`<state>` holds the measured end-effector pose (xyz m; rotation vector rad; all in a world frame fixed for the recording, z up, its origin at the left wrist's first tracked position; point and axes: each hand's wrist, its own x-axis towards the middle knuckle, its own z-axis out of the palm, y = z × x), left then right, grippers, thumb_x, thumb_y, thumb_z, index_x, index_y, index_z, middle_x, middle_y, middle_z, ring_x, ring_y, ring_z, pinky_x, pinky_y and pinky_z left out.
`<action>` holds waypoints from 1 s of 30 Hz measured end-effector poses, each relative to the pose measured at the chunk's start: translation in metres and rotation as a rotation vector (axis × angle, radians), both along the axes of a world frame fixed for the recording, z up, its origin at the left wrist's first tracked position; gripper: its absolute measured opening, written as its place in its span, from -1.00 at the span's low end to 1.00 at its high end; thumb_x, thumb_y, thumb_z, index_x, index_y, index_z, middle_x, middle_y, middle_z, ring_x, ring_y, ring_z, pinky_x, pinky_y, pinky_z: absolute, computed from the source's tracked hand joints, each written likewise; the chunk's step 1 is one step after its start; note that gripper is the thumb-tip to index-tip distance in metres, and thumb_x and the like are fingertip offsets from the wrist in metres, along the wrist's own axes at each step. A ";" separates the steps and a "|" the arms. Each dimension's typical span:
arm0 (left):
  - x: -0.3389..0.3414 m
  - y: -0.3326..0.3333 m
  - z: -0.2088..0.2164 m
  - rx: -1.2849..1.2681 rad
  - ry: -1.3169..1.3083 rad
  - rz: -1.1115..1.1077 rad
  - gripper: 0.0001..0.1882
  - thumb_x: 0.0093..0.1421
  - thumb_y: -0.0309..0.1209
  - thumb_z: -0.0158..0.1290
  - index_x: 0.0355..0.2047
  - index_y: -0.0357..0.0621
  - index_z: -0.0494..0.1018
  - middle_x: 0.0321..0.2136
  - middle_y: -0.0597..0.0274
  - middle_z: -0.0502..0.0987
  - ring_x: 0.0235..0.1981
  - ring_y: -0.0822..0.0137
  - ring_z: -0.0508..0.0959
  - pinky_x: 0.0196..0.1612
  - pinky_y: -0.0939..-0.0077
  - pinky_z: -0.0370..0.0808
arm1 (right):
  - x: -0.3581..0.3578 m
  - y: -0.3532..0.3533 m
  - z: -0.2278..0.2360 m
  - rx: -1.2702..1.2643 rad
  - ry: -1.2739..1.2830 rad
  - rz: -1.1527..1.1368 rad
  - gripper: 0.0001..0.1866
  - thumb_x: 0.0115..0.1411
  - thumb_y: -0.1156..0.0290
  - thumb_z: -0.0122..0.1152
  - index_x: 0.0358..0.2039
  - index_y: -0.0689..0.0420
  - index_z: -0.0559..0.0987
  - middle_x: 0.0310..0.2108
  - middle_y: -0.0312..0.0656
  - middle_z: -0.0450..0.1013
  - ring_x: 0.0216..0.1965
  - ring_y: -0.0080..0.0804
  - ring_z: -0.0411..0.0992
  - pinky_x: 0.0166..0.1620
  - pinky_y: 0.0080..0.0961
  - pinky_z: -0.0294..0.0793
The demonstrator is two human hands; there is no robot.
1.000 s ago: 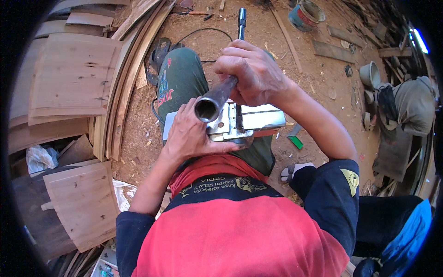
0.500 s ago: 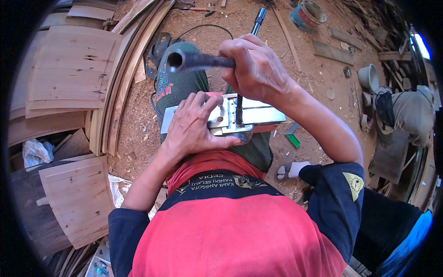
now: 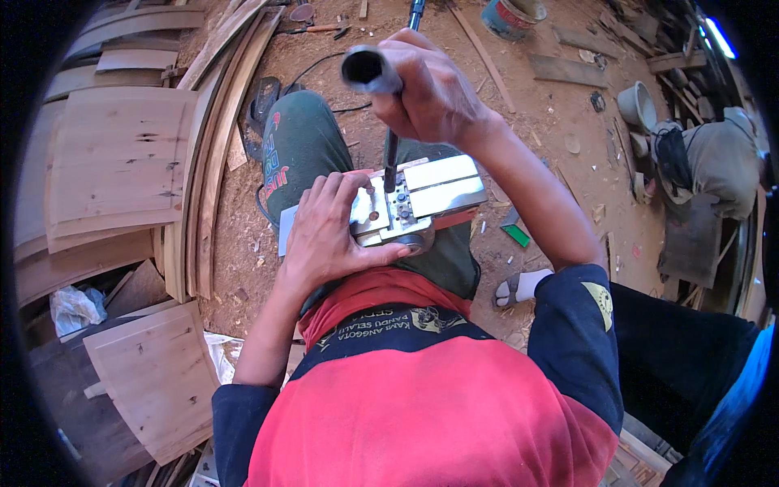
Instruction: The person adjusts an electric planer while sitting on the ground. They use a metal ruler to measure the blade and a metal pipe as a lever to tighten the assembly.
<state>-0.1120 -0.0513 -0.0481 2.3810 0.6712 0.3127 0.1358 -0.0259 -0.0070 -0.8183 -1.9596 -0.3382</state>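
An upturned electric hand planer [image 3: 445, 180] lies across my lap, its silver sole plates facing up and a row of bolts showing along the cutter block. My left hand [image 3: 323, 231] grips its left part, fingers over the plate and thumb along the near edge. Closed around the middle of a T-shaped socket wrench [image 3: 390, 166] is my right hand [image 3: 434, 89]. The wrench's hollow handle end points up toward me. Its shaft comes down to the far part of the bolt row; whether it sits on a bolt cannot be made out.
Wooden panels [image 3: 122, 158] and long boards [image 3: 215, 146] are stacked at the left. A hammer [image 3: 320, 28], a bucket [image 3: 513, 18] and planks [image 3: 568, 70] lie on the shaving-strewn ground ahead. A green-tipped object [image 3: 516, 234] is right of the planer. Another person [image 3: 718, 174] sits at the right.
The wrench tip has shifted from the near part of the bolt row toward its far part, uncovering nearer bolts. My left hand keeps its hold on the planer. The whole view has shifted slightly.
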 end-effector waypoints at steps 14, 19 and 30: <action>0.000 0.000 0.001 0.028 0.011 0.014 0.01 -0.22 0.26 0.47 0.09 -0.17 0.41 -0.14 0.05 0.48 -0.04 -0.05 0.51 0.06 0.05 0.48 | 0.012 0.014 -0.018 -0.141 -0.163 0.026 -0.58 0.08 0.44 0.39 -0.04 0.06 0.48 -0.45 -0.25 0.46 -0.39 -0.19 0.51 -0.16 -0.26 0.50; 0.000 0.000 0.002 0.033 -0.006 0.017 0.01 -0.22 0.26 0.46 0.09 -0.17 0.41 -0.15 0.05 0.47 -0.05 -0.05 0.51 0.05 0.05 0.48 | 0.013 0.017 -0.027 -0.113 -0.113 0.072 -0.58 0.09 0.46 0.37 -0.03 0.07 0.47 -0.38 -0.23 0.52 -0.34 -0.18 0.53 -0.16 -0.26 0.52; 0.000 -0.002 0.003 0.051 0.022 0.021 0.02 -0.21 0.30 0.44 0.11 -0.11 0.41 -0.15 0.05 0.46 -0.05 -0.05 0.50 0.03 0.05 0.47 | 0.009 0.014 -0.017 -0.104 -0.180 0.008 -0.59 0.15 0.50 0.33 -0.01 0.13 0.41 -0.52 -0.20 0.41 -0.52 -0.12 0.43 -0.34 -0.20 0.46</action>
